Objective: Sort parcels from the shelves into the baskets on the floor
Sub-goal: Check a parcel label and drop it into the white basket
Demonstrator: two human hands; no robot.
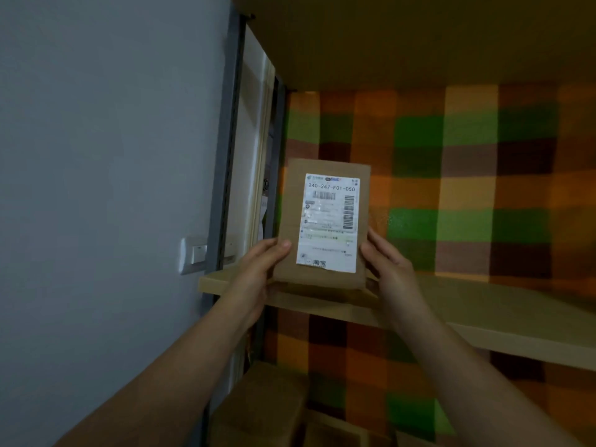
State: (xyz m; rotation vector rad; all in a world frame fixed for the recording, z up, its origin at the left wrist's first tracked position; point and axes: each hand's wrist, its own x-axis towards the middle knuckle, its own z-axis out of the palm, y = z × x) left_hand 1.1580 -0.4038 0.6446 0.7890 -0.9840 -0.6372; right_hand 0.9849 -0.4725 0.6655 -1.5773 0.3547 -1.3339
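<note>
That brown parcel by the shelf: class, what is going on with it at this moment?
A person holds the brown parcel upright in both hands, left hand and right hand gripping its lower edges, its white shipping label facing the camera. It is just above the wooden shelf. More boxes sit on the level below. No basket is in view.
</note>
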